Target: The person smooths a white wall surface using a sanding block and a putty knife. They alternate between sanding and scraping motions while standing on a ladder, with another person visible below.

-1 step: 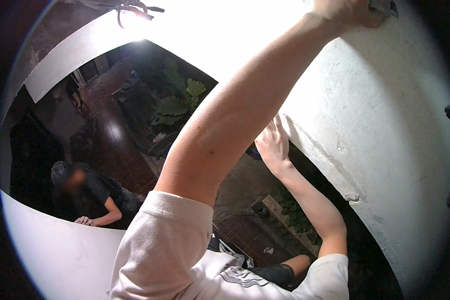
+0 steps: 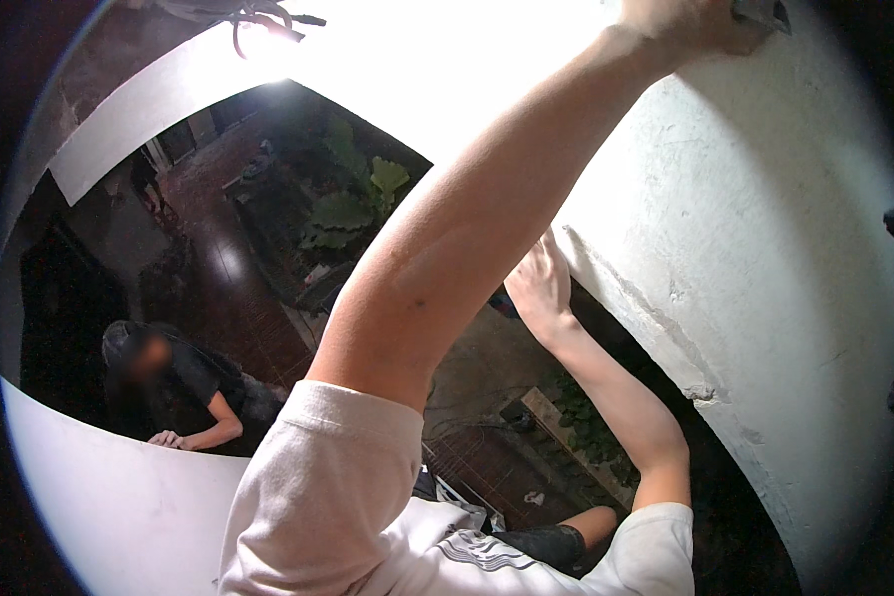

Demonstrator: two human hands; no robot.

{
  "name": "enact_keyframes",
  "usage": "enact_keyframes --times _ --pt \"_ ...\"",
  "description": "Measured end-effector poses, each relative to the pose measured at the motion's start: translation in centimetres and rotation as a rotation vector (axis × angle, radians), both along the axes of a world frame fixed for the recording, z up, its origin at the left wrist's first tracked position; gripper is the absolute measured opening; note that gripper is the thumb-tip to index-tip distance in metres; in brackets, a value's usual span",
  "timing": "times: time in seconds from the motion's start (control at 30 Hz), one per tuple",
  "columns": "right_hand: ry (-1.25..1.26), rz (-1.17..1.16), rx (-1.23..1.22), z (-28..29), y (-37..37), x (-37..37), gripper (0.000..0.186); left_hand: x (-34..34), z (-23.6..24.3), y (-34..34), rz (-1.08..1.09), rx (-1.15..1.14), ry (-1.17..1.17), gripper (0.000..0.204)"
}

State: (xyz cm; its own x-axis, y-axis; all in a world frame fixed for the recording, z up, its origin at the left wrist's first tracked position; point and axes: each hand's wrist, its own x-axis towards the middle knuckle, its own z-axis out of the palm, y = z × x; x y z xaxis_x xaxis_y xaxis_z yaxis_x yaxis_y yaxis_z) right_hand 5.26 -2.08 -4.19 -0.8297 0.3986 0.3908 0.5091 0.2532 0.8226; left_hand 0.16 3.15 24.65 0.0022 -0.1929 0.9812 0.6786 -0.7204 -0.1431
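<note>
My left arm reaches across to the top right, where my left hand [image 2: 702,25] is partly cut off, closed around a small grey thing [image 2: 777,16] I cannot make out, against the bright white plastered surface [image 2: 775,219]. Below it, partly behind my left forearm, my right hand [image 2: 543,288] is at the lower edge of that surface, beside a long crack. Its fingers are bent close together over the edge, their tips mostly hidden.
A person [image 2: 209,397] in a dark top leans at a curved white ledge [image 2: 119,497] on the lower left. Beneath are large green leaves [image 2: 387,179], a dark floor [image 2: 219,228] and a long board [image 2: 556,427]. Dark cables [image 2: 278,20] hang at the upper left.
My right hand has shifted very slightly to the left along the edge. Otherwise nothing visibly differs.
</note>
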Motion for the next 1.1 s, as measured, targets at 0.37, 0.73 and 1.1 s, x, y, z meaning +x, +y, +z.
enact_keyframes --times 0.37,0.73,1.1 --pt "0.216 0.060 -0.062 2.3 -0.4 -1.0 0.042 0.6 -0.2 0.9 -0.007 0.153 -0.090 0.032" --pt "0.137 -0.098 -0.056 3.8 -0.7 -3.0 0.053 0.0 0.3 0.5 -0.008 0.229 -0.120 0.028" --pt "0.316 0.190 -0.114 0.9 -1.4 1.2 0.043 0.3 0.2 0.5 -0.053 0.227 -0.119 0.028"
